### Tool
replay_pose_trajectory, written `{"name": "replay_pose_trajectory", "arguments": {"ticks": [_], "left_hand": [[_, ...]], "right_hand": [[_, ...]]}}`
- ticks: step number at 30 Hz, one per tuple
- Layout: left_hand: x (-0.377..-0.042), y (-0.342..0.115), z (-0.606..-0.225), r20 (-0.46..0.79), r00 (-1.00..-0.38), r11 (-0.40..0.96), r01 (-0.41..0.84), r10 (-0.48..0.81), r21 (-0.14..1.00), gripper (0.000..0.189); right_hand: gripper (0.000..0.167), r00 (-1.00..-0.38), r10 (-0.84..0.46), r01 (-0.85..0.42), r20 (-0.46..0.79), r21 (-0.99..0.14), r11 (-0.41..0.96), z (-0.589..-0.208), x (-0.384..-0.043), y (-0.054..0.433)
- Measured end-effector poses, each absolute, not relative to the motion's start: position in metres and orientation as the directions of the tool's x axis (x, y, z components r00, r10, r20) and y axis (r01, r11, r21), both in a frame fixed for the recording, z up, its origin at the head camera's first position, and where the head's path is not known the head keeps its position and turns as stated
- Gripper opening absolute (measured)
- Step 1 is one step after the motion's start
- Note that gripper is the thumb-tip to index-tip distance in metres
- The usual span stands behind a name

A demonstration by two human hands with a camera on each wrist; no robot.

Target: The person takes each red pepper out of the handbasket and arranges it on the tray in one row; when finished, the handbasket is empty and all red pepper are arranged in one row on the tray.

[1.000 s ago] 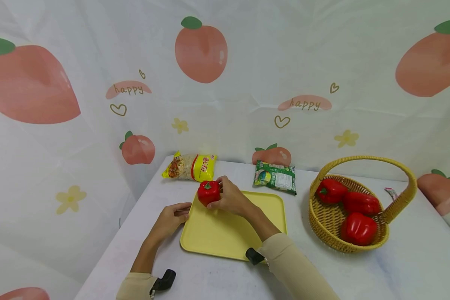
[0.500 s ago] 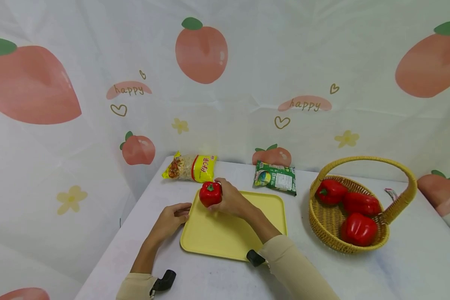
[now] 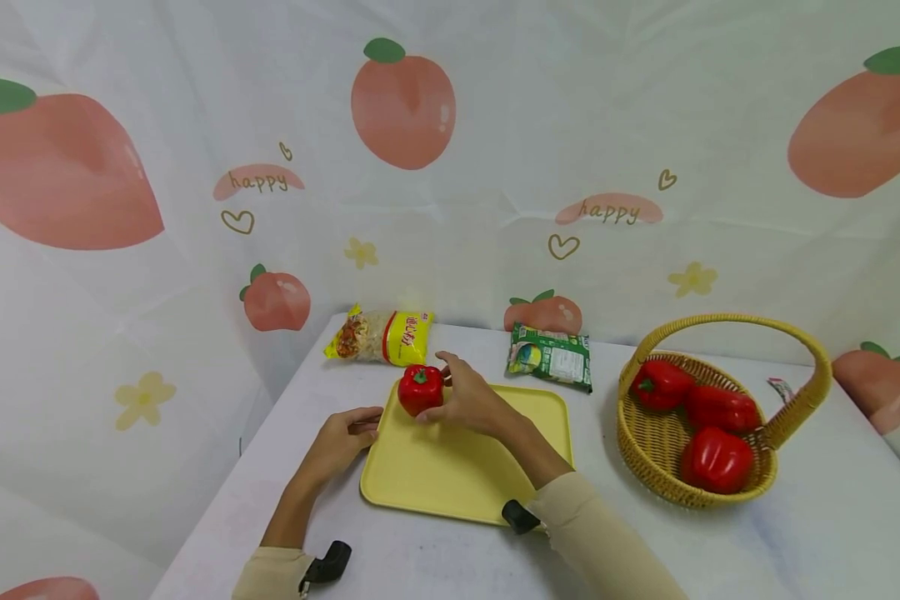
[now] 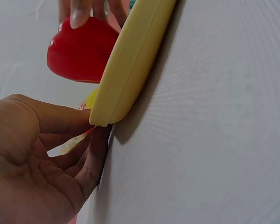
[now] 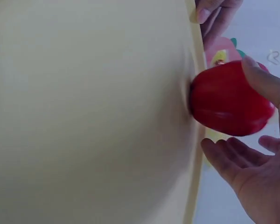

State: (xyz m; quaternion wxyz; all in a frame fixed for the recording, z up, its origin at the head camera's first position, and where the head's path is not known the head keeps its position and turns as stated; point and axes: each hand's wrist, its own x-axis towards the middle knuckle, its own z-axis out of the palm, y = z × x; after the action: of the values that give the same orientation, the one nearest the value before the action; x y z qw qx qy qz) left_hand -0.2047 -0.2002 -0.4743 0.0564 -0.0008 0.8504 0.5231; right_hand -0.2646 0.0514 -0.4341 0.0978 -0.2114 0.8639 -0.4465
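A red bell pepper (image 3: 420,390) with a green stem stands upright at the far left corner of the yellow tray (image 3: 450,479). My right hand (image 3: 474,402) is beside it on the right. In the right wrist view, the thumb touches the pepper (image 5: 228,100), while the other fingers of my right hand (image 5: 263,170) are spread apart from it. My left hand (image 3: 337,447) is at the tray's left edge. Seen from the left wrist, my left hand (image 4: 42,154) pinches the tray rim (image 4: 130,65), thumb on top and fingers beneath.
To the right, a wicker basket (image 3: 648,467) with a tall handle holds several red bell peppers (image 3: 717,459). Behind the tray lie a yellow food bag (image 3: 381,337) and a green snack bag (image 3: 551,357). A peach-patterned cloth (image 3: 465,167) hangs behind the table.
The right hand's fingers have spread away from the pepper, and the hand has shifted slightly right. The pepper moved slightly right, then stayed in the tray's corner. The left hand has not moved.
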Motion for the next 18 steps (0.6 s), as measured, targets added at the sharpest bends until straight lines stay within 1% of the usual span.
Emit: {"name": "replay_pose_trajectory", "arguments": {"ticks": [9, 13, 18], "left_hand": [[-0.207, -0.199, -0.474, -0.095, -0.993, 0.462, -0.056, 0.063, 0.885, 0.04], [-0.207, -0.198, -0.474, -0.103, -0.993, 0.463, -0.066, 0.057, 0.884, 0.04], [-0.205, -0.198, -0.472, -0.109, -0.993, 0.462, -0.072, 0.055, 0.884, 0.04]], "right_hand": [[0.106, -0.895, -0.441, -0.314, 0.073, -0.805, 0.503, -0.412, -0.253, 0.075], [0.104, -0.896, -0.431, -0.337, 0.104, -0.791, 0.51, -0.401, -0.243, 0.089], [0.103, -0.883, -0.441, -0.385, 0.158, -0.782, 0.49, -0.391, -0.229, 0.11]]}}
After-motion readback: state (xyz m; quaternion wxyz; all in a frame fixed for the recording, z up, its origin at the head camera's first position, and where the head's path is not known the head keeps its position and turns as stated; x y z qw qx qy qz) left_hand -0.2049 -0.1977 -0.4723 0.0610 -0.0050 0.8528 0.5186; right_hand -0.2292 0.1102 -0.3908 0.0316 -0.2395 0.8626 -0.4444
